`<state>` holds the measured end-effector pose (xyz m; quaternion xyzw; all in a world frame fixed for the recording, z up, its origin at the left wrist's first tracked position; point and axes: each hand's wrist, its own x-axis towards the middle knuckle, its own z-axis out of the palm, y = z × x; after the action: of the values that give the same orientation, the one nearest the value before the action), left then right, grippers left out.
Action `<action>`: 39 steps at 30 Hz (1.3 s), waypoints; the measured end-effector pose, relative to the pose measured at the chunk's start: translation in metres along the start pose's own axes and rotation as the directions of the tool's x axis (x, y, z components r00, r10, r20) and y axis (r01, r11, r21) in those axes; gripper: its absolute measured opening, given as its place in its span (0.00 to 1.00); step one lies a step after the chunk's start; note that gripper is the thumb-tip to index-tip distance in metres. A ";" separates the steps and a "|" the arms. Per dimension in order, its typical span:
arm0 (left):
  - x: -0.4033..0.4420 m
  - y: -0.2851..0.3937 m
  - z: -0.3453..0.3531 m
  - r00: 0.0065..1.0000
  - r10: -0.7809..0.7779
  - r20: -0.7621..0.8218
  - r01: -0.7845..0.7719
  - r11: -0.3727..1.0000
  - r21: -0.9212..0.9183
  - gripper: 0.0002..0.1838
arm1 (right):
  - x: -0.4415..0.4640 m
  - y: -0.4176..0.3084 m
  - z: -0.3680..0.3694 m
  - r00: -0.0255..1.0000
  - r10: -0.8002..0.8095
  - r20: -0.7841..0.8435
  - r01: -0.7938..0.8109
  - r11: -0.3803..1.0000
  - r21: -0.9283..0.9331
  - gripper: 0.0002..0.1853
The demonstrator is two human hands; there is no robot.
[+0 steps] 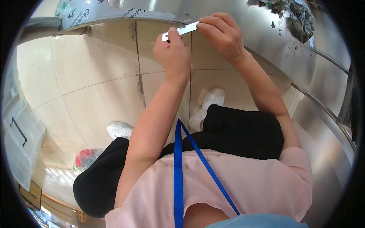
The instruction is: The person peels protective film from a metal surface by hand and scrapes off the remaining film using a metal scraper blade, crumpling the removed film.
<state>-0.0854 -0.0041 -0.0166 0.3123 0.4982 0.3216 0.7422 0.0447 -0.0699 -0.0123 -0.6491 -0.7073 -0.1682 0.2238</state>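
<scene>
A short, flat, silvery-white strip (186, 29) stretches between my hands, tilted up to the right. It has thin line marks across it and a hole near its left end, much like a snap-off cutter blade. My left hand (173, 53) pinches the left end, thumb on top. At the other end, the fingertips of my right hand (224, 36) are closed on the strip. Both hands are just off the front edge of a stainless steel table (266, 34), above the tiled floor.
A heap of grey, crumpled, dirty scraps (300, 21) lies on the table at the upper right, with crumbs around it. Metal rails (323, 100) run along the right. To the left are a clear plastic bin (23, 140) and a bag with something red (86, 159).
</scene>
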 end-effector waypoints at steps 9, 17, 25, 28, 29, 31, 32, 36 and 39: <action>0.021 0.015 -0.013 0.999 0.041 -0.020 -0.039 0.996 0.076 0.11 | 0.015 -0.013 0.005 0.999 0.037 0.022 -0.038 0.999 0.022 0.09; 0.034 0.015 -0.021 1.000 -0.007 0.008 0.007 1.000 -0.024 0.09 | 0.018 -0.017 0.011 0.999 0.040 -0.009 -0.040 0.999 0.020 0.09; 0.032 0.021 -0.024 0.994 -0.089 0.064 0.091 0.996 -0.017 0.10 | 0.019 -0.018 0.008 1.000 0.013 0.024 -0.013 1.000 -0.013 0.10; 0.031 0.018 -0.028 0.988 -0.126 0.085 0.134 0.985 -0.106 0.10 | 0.016 -0.020 0.009 1.000 -0.016 0.003 0.016 0.999 -0.048 0.11; 0.030 0.018 -0.028 0.988 -0.124 0.089 0.134 0.985 -0.110 0.09 | 0.014 -0.020 0.010 1.000 -0.027 -0.008 0.027 0.998 -0.064 0.11; 0.028 0.017 -0.029 0.988 -0.123 0.095 0.134 0.984 -0.120 0.09 | 0.006 -0.016 0.016 0.999 -0.023 -0.027 0.021 0.997 -0.080 0.11; 0.028 0.015 -0.030 0.988 -0.109 0.111 0.120 0.988 -0.095 0.10 | 0.003 -0.015 0.018 0.999 -0.022 -0.036 0.019 0.996 -0.087 0.11; 0.027 0.009 -0.027 0.986 -0.085 0.143 0.087 0.996 -0.010 0.11 | 0.003 -0.017 0.019 0.999 0.005 -0.036 -0.009 0.995 -0.101 0.10; 0.019 0.007 -0.023 0.993 -0.037 0.112 0.032 0.998 0.051 0.11 | 0.003 -0.020 0.019 0.999 0.018 -0.051 -0.024 0.993 -0.117 0.07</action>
<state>-0.1027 0.0189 -0.0285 0.3393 0.4685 0.2782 0.7668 0.0228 -0.0594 -0.0252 -0.6642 -0.6835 -0.2232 0.2045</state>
